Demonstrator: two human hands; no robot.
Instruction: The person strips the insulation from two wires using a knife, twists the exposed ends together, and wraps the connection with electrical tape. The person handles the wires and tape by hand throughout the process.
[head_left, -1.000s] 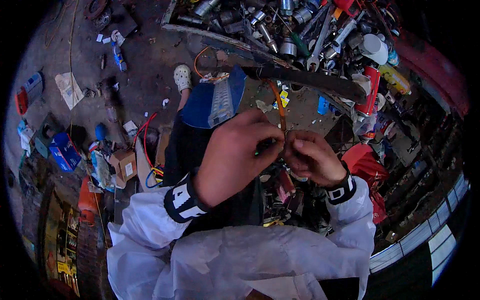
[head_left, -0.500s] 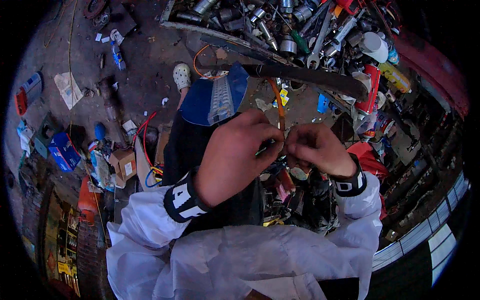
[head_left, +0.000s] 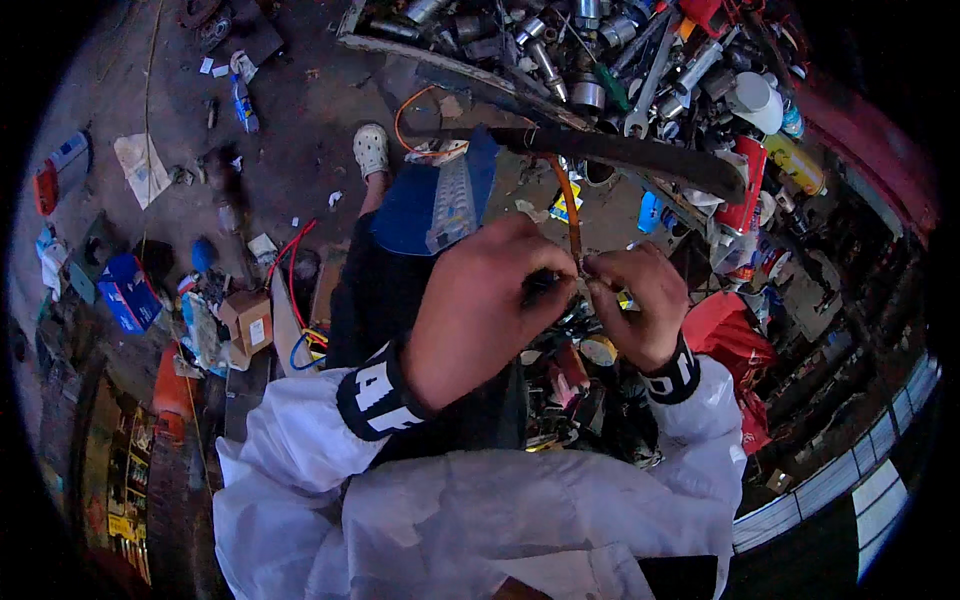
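Note:
At the middle of the head view, an orange hose (head_left: 562,190) hangs down from a long dark bar (head_left: 640,158) to my fingers. My left hand (head_left: 495,290) is closed in a pinch at the hose's lower end. My right hand (head_left: 638,300) meets it there, thumb and forefinger pinched at the same spot. Any small piece between the fingertips is too small to make out. Left of the hose, a blue sheet with a clear ribbed plastic strip (head_left: 448,205) lies by my left leg.
Metal sockets, an open-end wrench (head_left: 650,90) and other tools fill a tray at the far right. Spray cans (head_left: 795,162) and a red bag (head_left: 728,335) lie at the right. Cardboard (head_left: 246,318), a blue box (head_left: 128,293) and a red cable (head_left: 288,250) litter the left floor.
My right hand's fingers have opened out more from a curled grip, its thumb and forefinger now forming a wider loop. The view has shifted slightly.

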